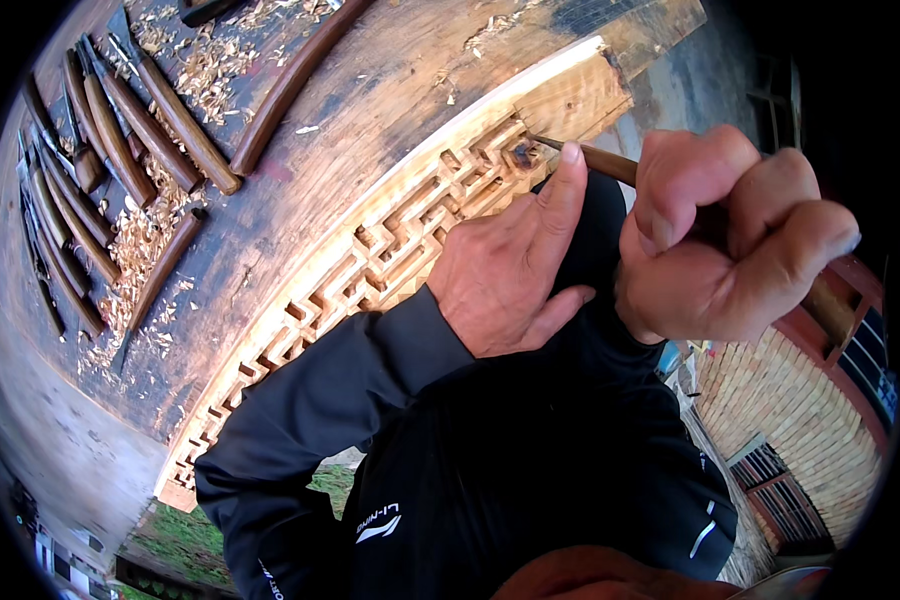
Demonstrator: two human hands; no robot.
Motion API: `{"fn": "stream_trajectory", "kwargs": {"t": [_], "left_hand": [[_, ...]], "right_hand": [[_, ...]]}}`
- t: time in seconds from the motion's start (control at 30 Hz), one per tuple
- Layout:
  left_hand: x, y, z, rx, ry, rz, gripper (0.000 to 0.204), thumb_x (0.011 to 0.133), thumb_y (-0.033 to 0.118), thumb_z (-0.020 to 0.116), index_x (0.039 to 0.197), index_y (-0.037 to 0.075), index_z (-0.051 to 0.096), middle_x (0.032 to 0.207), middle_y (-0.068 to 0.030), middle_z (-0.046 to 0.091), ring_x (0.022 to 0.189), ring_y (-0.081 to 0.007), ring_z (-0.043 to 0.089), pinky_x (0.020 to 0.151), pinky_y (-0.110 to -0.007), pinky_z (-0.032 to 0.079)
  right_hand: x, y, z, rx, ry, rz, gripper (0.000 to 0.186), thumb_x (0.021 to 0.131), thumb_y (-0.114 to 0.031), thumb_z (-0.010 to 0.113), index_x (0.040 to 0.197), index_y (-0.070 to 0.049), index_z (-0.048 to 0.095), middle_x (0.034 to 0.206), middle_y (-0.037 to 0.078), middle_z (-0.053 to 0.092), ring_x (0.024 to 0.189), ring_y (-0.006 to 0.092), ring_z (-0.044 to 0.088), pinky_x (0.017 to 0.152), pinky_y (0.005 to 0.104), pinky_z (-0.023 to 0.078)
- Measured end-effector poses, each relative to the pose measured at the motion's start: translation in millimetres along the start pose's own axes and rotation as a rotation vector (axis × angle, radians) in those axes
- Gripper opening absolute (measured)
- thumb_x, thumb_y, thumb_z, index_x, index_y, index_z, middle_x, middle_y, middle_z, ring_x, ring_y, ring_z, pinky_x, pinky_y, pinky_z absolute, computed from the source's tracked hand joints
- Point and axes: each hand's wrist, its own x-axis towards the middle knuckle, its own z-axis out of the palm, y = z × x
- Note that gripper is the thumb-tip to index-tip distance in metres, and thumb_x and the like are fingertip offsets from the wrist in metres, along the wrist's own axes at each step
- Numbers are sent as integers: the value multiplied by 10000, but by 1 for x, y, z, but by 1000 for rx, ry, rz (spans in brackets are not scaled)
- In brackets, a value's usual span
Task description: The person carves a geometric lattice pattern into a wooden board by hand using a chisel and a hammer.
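A long pale wooden board is carved with a stepped, maze-like fretwork pattern and slants across the view. My right hand is closed around the wooden handle of a carving chisel. The chisel's thin tip meets the carving near the board's upper right end, beside a dark knot. My left hand rests over the carved edge, with its index finger stretched out to the chisel's blade and its thumb apart. Whether that fingertip presses on the blade or lies just beside it, I cannot tell.
Several wooden-handled chisels lie in a fan on the worn workbench at the left. One lies apart, and a curved wooden handle lies nearby. Wood shavings are heaped among them. A brick wall shows at lower right.
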Motion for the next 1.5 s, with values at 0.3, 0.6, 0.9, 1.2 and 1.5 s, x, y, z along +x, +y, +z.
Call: {"fn": "stream_trajectory", "kwargs": {"t": [0.3,0.6,0.9,1.2,1.5], "left_hand": [[11,7,-9,-2,-117,-190,1234,800,186,896,1703,-104,106,1449,-277,652,1089,-417,749,878,-420,617],[3,3,6,131,-108,201,991,834,125,891,1631,-113,351,1450,-259,677,912,-292,789,726,-322,616],[7,6,8,176,-130,215,764,820,33,876,1497,-110,553,1231,-226,786,661,-221,738,592,-297,573],[8,4,6,174,-80,114,860,839,70,886,1564,-118,464,1325,-238,755,714,-259,757,651,-330,597],[9,-1,10,220,-64,100,777,855,113,854,1551,-27,539,1496,-201,658,727,-225,738,636,-323,594]], "right_hand": [[31,-3,7,-368,-120,178,509,1226,-342,224,800,-102,363,579,89,466,415,117,245,402,235,260],[30,-49,-48,18,81,187,513,1213,-384,253,764,-178,391,633,28,492,428,103,315,455,242,285],[21,-46,-69,97,11,166,504,1221,-369,218,798,-153,385,675,108,552,451,125,339,493,255,325],[16,-37,-54,121,-33,239,513,1223,-390,225,802,-141,378,661,102,515,466,124,353,500,247,338],[13,-26,-32,90,157,198,508,1225,-363,258,790,-124,364,642,112,496,453,128,329,458,263,315]]}}
